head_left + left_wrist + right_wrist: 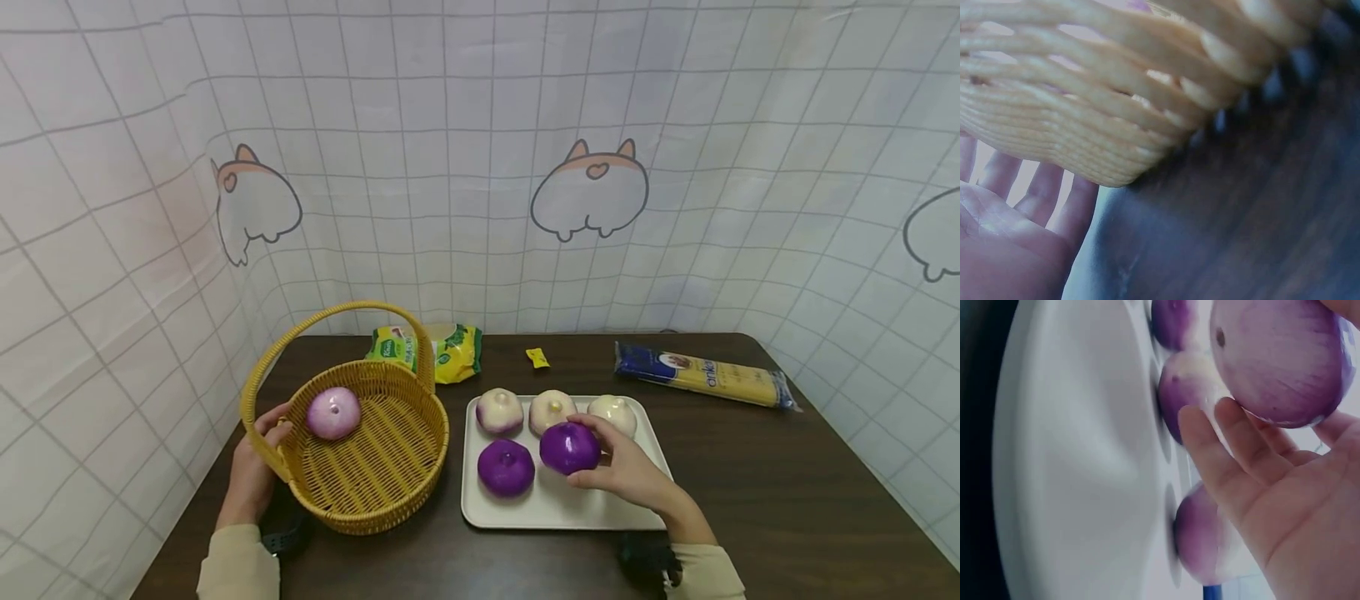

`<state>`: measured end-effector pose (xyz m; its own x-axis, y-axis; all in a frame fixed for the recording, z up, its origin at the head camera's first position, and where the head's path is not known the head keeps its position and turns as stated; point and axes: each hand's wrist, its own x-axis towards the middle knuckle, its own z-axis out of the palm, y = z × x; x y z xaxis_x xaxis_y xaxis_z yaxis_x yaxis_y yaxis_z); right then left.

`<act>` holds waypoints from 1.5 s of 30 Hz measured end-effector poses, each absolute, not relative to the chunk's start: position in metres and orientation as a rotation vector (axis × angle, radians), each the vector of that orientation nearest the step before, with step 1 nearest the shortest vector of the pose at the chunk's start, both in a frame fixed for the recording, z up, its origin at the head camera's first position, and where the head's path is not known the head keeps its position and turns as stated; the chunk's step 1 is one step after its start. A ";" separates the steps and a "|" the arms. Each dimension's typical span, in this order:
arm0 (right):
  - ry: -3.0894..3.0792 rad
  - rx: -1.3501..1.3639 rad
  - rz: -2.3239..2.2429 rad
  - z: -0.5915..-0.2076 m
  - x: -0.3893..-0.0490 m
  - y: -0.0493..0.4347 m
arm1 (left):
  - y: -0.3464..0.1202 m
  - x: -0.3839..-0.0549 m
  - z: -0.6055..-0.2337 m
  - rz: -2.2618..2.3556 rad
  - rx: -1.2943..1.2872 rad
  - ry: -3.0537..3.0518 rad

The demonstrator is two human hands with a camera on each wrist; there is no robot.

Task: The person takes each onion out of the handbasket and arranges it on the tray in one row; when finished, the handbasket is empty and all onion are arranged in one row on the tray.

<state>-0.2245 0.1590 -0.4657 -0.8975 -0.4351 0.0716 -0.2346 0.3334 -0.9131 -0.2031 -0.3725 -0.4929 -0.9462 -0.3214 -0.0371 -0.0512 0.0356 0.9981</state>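
My left hand [253,467] grips the left side of a yellow woven basket [438,408], by the foot of its arched handle. In the left wrist view its fingers [1041,187] lie against the outside of the weave. One pale purple onion [334,413] sits inside the basket. My right hand [626,467] holds a deep purple onion [570,448] between thumb and fingers, raised above a white tray [540,515]. Another purple onion [506,468] rests on the tray's left front. A row of three whitish onions, one of them a purple-tinged onion [499,412], lies along its back.
Behind the basket lies a green and yellow packet [457,354]. A small yellow wrapped piece [537,358] is behind the tray. At the back right lies a long blue and yellow pasta packet [705,375]. A white grid-patterned curtain [465,167] encloses the dark table [787,500].
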 end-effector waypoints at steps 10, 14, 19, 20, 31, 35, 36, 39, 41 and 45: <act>2.457 -0.667 -1.442 -0.476 -0.226 0.161 | -0.372 -0.201 -0.491 -2.016 0.382 -2.109; 2.443 -0.678 -1.435 -0.479 -0.225 0.161 | -0.372 -0.202 -0.492 -2.029 0.386 -2.100; 2.449 -0.696 -1.398 -0.480 -0.225 0.162 | -0.373 -0.203 -0.493 -2.030 0.394 -2.109; 2.455 -0.702 -1.387 -0.480 -0.225 0.162 | -0.373 -0.203 -0.494 -2.030 0.395 -2.109; 2.449 -0.713 -1.364 -0.482 -0.225 0.162 | -0.372 -0.204 -0.493 -2.030 0.404 -2.103; 2.442 -0.709 -1.370 -0.483 -0.225 0.162 | -0.372 -0.204 -0.493 -2.051 0.396 -2.078; 2.445 -0.710 -1.370 -0.483 -0.225 0.162 | -0.372 -0.204 -0.493 -2.058 0.393 -2.071; 2.455 -0.719 -1.364 -0.483 -0.225 0.162 | -0.372 -0.204 -0.492 -2.065 0.385 -2.067; 2.460 -0.733 -1.362 -0.482 -0.226 0.162 | -0.373 -0.204 -0.492 -2.068 0.390 -2.070; 2.444 -0.746 -1.368 -0.481 -0.225 0.162 | -0.373 -0.205 -0.492 -2.075 0.410 -2.075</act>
<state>-0.2254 0.1623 -0.4810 -0.8401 -0.5413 0.0362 -0.3138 0.4304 -0.8463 -0.2047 -0.3731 -0.4924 -0.9462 -0.3164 -0.0677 -0.0677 -0.0111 0.9976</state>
